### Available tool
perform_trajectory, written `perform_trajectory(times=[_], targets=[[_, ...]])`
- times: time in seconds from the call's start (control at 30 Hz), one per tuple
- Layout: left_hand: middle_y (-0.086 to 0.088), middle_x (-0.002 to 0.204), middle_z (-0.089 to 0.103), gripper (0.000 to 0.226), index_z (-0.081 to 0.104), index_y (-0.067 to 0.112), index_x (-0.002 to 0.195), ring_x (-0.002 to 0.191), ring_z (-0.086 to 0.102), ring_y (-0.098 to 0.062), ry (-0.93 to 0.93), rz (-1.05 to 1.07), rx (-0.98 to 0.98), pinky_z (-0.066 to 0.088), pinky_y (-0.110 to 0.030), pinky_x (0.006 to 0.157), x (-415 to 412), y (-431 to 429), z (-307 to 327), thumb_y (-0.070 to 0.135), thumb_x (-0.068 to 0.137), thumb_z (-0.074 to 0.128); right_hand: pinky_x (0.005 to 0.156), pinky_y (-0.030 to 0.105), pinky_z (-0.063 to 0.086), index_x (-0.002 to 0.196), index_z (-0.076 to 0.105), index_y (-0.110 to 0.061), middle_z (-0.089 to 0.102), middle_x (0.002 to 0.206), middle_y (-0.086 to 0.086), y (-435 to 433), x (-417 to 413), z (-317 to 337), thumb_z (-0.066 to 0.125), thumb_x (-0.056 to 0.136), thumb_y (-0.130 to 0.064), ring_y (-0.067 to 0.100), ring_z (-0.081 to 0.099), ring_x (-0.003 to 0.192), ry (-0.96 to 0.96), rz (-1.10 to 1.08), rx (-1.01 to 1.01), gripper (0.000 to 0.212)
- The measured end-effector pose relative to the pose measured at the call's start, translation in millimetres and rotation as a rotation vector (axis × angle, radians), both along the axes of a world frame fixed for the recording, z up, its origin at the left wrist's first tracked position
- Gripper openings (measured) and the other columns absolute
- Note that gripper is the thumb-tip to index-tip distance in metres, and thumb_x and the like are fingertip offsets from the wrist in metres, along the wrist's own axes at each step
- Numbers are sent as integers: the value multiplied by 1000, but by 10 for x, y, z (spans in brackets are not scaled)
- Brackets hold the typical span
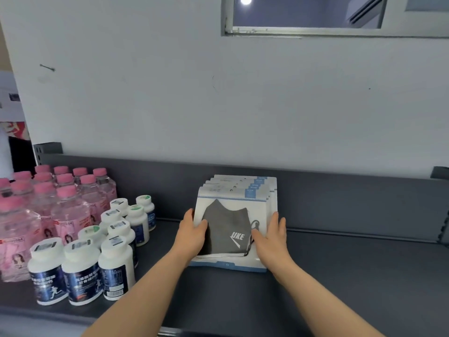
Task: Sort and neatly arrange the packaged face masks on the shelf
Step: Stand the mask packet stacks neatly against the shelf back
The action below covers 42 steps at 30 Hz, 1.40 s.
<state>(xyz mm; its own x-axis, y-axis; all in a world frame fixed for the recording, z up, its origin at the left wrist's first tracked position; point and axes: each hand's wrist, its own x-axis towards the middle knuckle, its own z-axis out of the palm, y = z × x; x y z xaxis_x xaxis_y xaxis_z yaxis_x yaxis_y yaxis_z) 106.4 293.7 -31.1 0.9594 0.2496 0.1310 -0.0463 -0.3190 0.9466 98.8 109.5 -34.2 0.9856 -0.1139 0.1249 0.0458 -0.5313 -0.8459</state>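
Note:
Several packaged face masks (233, 190) stand in a leaning row on the dark grey shelf (340, 276), against its back panel. The front packet (226, 229) shows a grey mask with a white logo behind a clear window. My left hand (192, 235) holds the front packet's left edge, thumb on its face and fingers behind. My right hand (272, 237) holds the right edge the same way, thumb on the front and fingers pointing up along the side.
White supplement bottles (114, 261) with dark blue labels stand in rows left of the masks. Pink-capped drink bottles (60, 198) fill the far left. The shelf's grey back panel (352, 190) runs behind, with a white wall and a window above.

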Motion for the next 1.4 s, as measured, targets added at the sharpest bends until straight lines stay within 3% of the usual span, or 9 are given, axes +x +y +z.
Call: perform_trajectory(times=[0.17,0.5,0.63,0.77,0.87,0.97,1.03,1.23,1.4], targets=[[-8,150,39,60,20,17,155,128,45,-23,19,32,-6,38,-32,99,-82,93,23,27,101,46,121,44,4,154,-4,-20,-14,161,4,-16,-101,6,44,98,-32,21,-10,148,-8,-3,5,75],[2,138,50,47,40,23,145,109,51,-11,-216,34,110,40,-27,88,-301,-76,158,20,99,50,120,44,16,153,18,-19,11,161,3,-160,-319,60,54,96,-29,21,6,148,-64,-101,0,68],[-10,146,44,66,29,19,150,129,44,-31,50,77,335,42,-46,103,-266,-6,123,31,92,58,111,41,35,153,17,-15,21,158,6,-211,-397,72,56,95,-30,26,30,141,52,-132,91,71],[-19,145,42,90,23,3,148,128,46,-35,292,26,85,43,-38,94,-240,87,127,29,82,77,98,33,38,153,15,-11,23,158,6,-195,-380,72,61,93,-28,28,35,139,194,-81,276,78],[-18,149,39,102,21,1,150,133,43,-35,325,11,-26,41,-40,100,-221,78,107,24,75,86,103,40,43,152,19,-13,34,152,9,-147,-322,54,68,87,-25,29,48,129,243,-91,366,82],[-13,157,30,114,11,10,156,139,36,-34,308,-28,-89,36,-42,108,-208,59,97,17,72,87,91,47,53,133,43,-7,62,119,11,-134,-290,51,66,84,-6,31,65,103,258,-87,470,55],[-11,159,27,116,10,16,158,141,34,-34,297,-42,-131,33,-44,111,-212,63,83,12,71,87,88,47,54,114,43,-9,63,96,3,-146,-297,59,63,84,4,31,66,96,255,-71,504,39],[-10,157,32,113,12,21,158,141,35,-33,289,-74,-127,31,-45,113,-154,59,81,5,72,85,91,50,52,149,23,-13,55,113,7,-160,-252,95,60,80,14,33,63,103,256,-29,576,83],[-11,154,36,117,9,23,157,138,39,-34,264,-51,-77,35,-44,109,-110,15,138,6,71,86,80,47,57,140,37,-12,63,105,9,-101,-173,42,56,82,15,31,66,93,266,-18,588,67]])
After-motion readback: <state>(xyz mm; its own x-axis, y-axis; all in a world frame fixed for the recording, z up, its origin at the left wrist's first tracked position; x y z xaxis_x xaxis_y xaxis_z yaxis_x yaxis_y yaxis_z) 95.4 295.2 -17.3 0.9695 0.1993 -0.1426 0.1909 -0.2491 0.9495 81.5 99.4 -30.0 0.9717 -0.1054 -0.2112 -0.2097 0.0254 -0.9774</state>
